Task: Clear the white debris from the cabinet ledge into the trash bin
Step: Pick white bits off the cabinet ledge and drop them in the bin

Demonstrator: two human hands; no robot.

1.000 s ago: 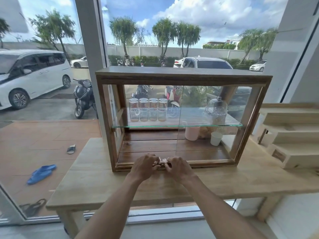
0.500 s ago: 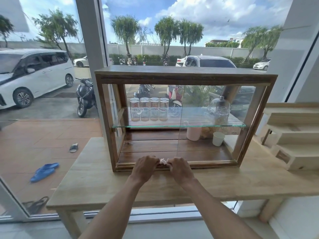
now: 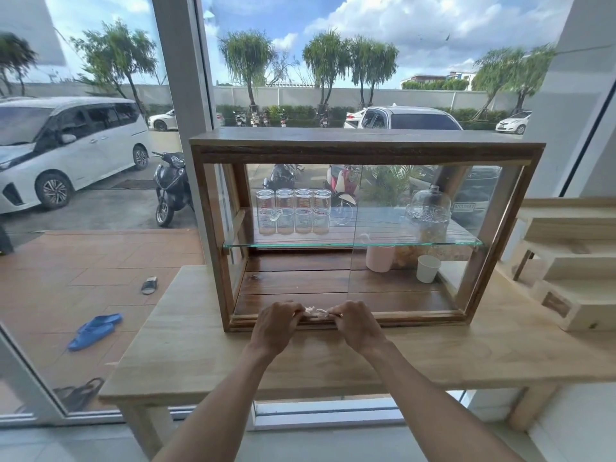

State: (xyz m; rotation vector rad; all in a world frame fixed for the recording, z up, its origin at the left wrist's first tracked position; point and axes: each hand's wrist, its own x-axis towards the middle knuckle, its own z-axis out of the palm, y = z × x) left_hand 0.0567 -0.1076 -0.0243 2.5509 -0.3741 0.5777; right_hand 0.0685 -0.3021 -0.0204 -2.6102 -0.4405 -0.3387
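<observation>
Head view: both hands sit at the wooden glass-fronted cabinet's bottom ledge (image 3: 416, 316), left hand (image 3: 275, 325) and right hand (image 3: 355, 325) pinching the small white debris clump (image 3: 315, 311) between curled fingertips. I'd gather it all before lifting; no bin visible.

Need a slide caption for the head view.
Both hands, left hand and right hand, gather white debris on the cabinet ledge.

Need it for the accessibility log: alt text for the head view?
Both hands, left hand and right hand, pinch white debris on the front ledge of a wood-and-glass cabinet on a wooden table.
</observation>
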